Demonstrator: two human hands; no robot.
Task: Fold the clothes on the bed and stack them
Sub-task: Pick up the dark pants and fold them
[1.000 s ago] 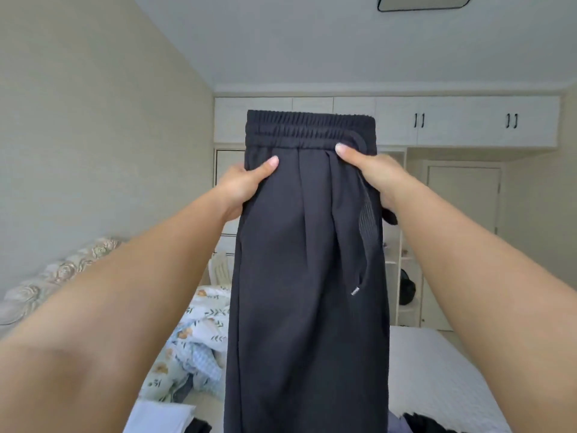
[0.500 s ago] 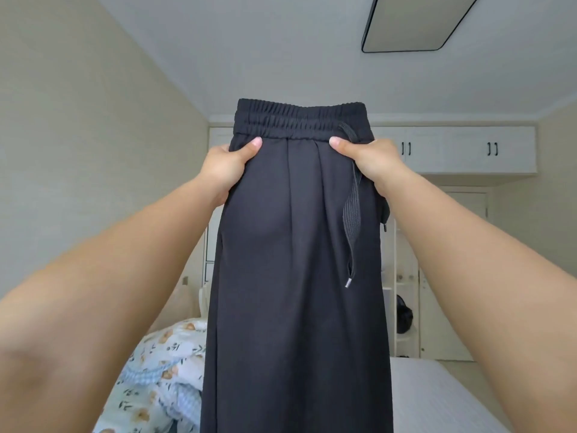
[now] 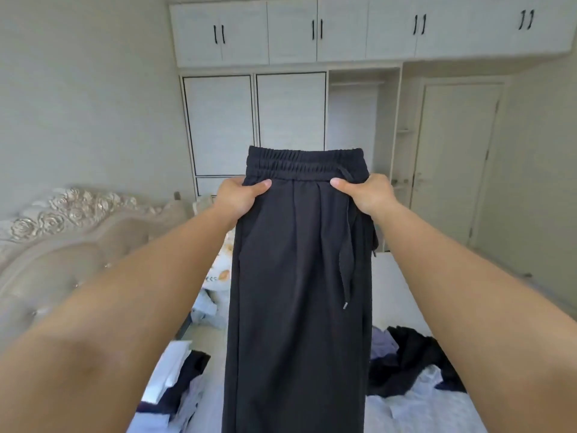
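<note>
Fingers of the left hand (image 3: 239, 200) and right hand (image 3: 368, 195) curled round the dark trousers (image 3: 296, 292) just below the elastic waistband, thumbs in front. They hung straight, drawstring dangling right, above the bed (image 3: 393, 282) with loose clothes (image 3: 409, 354).

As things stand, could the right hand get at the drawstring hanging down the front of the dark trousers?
Probably yes. The drawstring hangs in the open on the dark trousers, just below the right hand, nothing covering it. But that hand would have to give up its grip at the waistband, leaving the left hand holding alone.
</note>
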